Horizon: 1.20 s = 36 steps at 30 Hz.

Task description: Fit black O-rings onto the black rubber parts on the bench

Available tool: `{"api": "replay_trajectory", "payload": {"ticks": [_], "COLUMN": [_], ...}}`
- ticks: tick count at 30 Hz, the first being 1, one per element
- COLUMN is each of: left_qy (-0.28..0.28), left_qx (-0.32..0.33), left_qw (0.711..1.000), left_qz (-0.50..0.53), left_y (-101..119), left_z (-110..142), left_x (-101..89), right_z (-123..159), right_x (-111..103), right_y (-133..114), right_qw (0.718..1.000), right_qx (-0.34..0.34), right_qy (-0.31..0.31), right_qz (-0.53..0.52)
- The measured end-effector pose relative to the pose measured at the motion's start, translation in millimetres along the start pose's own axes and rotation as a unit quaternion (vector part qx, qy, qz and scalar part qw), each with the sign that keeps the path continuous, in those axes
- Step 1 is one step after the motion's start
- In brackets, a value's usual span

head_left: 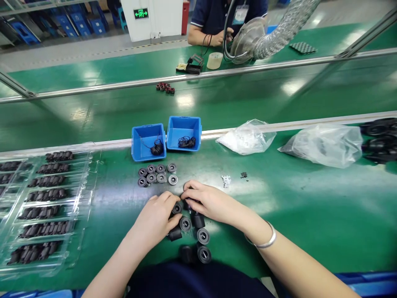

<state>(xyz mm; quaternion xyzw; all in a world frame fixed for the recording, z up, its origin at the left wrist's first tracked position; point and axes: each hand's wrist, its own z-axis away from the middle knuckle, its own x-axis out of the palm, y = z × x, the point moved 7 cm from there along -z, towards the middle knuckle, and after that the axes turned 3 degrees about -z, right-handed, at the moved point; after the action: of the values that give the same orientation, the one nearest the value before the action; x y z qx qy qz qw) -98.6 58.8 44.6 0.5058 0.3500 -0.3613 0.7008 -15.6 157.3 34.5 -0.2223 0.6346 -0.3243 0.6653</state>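
My left hand (159,217) has its thumb and fingers closed round a black cylindrical part (177,208) with a ringed end facing up. Just beside it, my right hand (206,200) curls its fingers over another black cylinder (188,205), which they partly hide. Close below both hands are more such parts, some upright like the ringed one (185,224), others on their sides like the dark cylinder (198,220). Beyond my left hand, several ringed parts (161,177) stand in two rows on the green table (124,223).
Blue bins (149,155) with coiled black wires stand behind the rows. Clear trays (77,231) of black parts lie at left. Small white pieces (226,181), black bits (244,175) and plastic bags (248,138) lie at right. A co-worker (214,20) sits across the bench.
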Motion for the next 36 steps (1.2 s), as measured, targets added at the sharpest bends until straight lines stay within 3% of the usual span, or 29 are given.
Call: {"api": "replay_trajectory", "payload": {"ticks": [4, 6, 9, 12, 17, 21, 23, 27, 29, 32, 34, 36], "left_qy": [0.040, 0.052, 0.037, 0.036, 0.047, 0.047, 0.050, 0.045, 0.042, 0.038, 0.030, 0.025], "left_qx": [-0.010, -0.027, -0.057, -0.042, -0.014, -0.030, -0.047, -0.074, -0.079, -0.079, -0.084, -0.089], "left_qw": [0.992, 0.971, 0.902, 0.826, 0.768, 0.767, 0.777, 0.801, 0.813, 0.828, 0.834, 0.832], "left_qz": [0.119, 0.232, 0.426, 0.562, 0.639, 0.639, 0.626, 0.592, 0.576, 0.554, 0.545, 0.547], "left_y": [-11.8, -23.3, -39.9, -46.1, -46.1, -46.2, -47.3, -47.1, -45.7, -43.5, -42.6, -42.1], "left_z": [3.6, 6.2, 8.9, 9.7, 8.8, 6.4, 4.9, 2.0, 1.0, 0.5, 0.8, 1.5], "left_x": [-5.9, -7.6, -4.1, -4.2, -5.3, -0.6, 3.3, 12.6, 15.6, 17.0, 17.4, 16.8], "right_z": [4.8, 7.2, 9.0, 8.6, 5.2, 0.2, -1.3, -5.4, -8.4, -12.2, -14.2, -15.9], "right_x": [-4.7, -6.8, -8.7, -6.7, 1.4, -9.3, -17.4, -15.6, -13.0, -9.4, -7.3, -5.9], "right_y": [3.0, 0.5, -4.9, -8.9, -6.6, 8.1, 23.1, 45.8, 48.3, 47.6, 46.0, 44.4], "right_qw": [0.998, 0.999, 0.999, 0.999, 0.998, 0.994, 0.953, 0.758, 0.690, 0.648, 0.642, 0.656], "right_qx": [0.024, 0.023, 0.019, 0.003, -0.021, 0.020, 0.066, 0.120, 0.120, 0.115, 0.116, 0.120], "right_qy": [0.039, 0.035, 0.002, -0.037, -0.045, 0.054, 0.122, 0.167, 0.161, 0.145, 0.135, 0.125], "right_qz": [0.034, 0.034, 0.030, 0.031, 0.033, -0.096, -0.271, -0.619, -0.695, -0.739, -0.746, -0.735]}}
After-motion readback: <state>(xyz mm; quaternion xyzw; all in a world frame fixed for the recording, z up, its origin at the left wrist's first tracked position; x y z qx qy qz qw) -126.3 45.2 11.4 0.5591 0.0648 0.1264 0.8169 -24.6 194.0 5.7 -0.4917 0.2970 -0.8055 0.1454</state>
